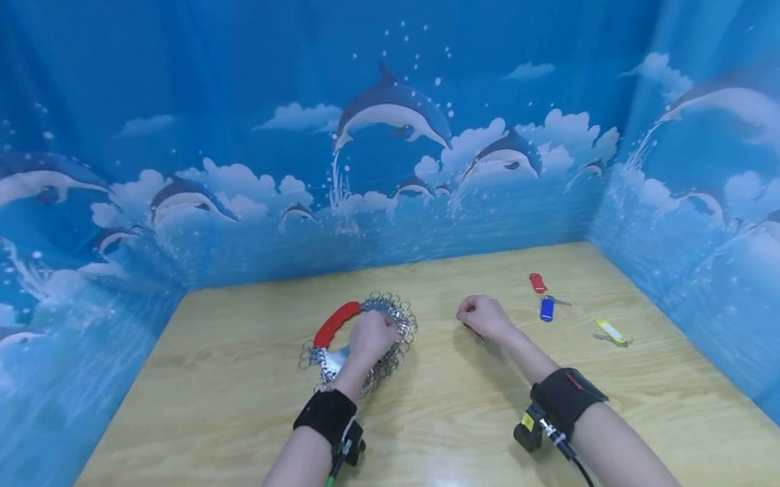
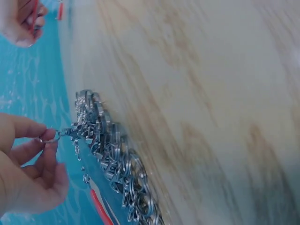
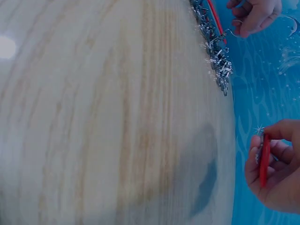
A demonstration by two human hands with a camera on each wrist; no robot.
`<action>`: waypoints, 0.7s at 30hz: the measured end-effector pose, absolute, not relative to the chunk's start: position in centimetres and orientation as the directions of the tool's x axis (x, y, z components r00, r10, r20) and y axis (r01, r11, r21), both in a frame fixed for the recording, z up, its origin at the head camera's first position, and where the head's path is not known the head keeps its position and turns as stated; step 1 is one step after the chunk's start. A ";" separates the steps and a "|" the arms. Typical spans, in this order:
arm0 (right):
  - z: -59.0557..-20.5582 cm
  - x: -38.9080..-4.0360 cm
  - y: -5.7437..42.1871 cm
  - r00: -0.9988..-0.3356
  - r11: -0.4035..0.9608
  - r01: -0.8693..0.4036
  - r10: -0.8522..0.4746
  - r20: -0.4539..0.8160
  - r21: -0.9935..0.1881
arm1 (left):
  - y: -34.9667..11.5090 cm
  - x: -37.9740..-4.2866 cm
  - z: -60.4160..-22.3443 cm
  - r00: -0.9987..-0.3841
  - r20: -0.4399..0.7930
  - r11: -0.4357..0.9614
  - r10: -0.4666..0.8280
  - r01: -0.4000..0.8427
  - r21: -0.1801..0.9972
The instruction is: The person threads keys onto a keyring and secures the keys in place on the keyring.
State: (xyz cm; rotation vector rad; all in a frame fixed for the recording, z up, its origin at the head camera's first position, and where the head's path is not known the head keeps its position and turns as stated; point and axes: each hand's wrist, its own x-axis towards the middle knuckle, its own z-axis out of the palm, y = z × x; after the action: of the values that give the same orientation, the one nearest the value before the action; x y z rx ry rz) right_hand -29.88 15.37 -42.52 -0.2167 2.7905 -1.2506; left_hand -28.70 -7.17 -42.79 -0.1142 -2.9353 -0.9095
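My left hand [image 1: 371, 338] is over a large hoop with a red handle [image 1: 337, 324], hung all round with small metal split rings [image 1: 405, 324]. In the left wrist view, its thumb and index finger pinch one split ring [image 2: 49, 137] that is linked to the hoop's edge. To the right, my right hand [image 1: 486, 316] is raised over the table. Its fingers hold a flat red key tag [image 3: 265, 159], with silvery metal beside the tag. Most of the hoop's near side is covered by the left hand in the head view.
At the right of the wooden table [image 1: 241, 446] lie a red key tag [image 1: 538, 283], a blue key tag [image 1: 547, 309] with a key, and a yellow key tag [image 1: 610, 330] with a key. A blue dolphin-print curtain [image 1: 262, 229] surrounds the table's back and sides.
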 end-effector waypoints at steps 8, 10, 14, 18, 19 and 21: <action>-42.7 -29.6 14.6 -0.977 0.648 -0.082 -0.203 -0.068 -0.757 | -8.2 -28.7 -42.8 -0.990 -0.141 0.663 -0.003 -0.108 0.741; -42.9 -29.5 14.3 -0.974 0.637 -0.083 -0.214 -0.072 -0.766 | -8.2 -28.6 -42.9 -0.992 -0.124 0.658 -0.006 -0.097 0.746; -43.4 -29.4 13.7 -0.972 0.637 -0.102 -0.227 -0.059 -0.764 | -8.1 -28.2 -43.1 -0.997 -0.082 0.664 -0.003 -0.064 0.745; -43.5 -29.4 13.2 -0.972 0.633 -0.121 -0.231 -0.038 -0.765 | -7.9 -28.0 -43.1 -0.998 -0.056 0.677 -0.011 -0.048 0.734; -43.5 -29.4 13.1 -0.972 0.630 -0.123 -0.234 -0.037 -0.767 | -7.8 -28.1 -43.2 -0.998 -0.058 0.677 -0.011 -0.050 0.734; -43.5 -29.4 12.9 -0.966 0.620 -0.147 -0.256 -0.021 -0.770 | -7.7 -28.2 -43.2 -0.997 -0.077 0.663 -0.009 -0.064 0.746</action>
State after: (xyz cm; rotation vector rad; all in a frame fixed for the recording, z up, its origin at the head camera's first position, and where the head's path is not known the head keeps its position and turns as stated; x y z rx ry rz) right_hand -29.43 12.88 -43.52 -0.3394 2.7101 -1.2706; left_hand -28.17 -7.68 -43.20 0.0635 -2.9259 -1.3156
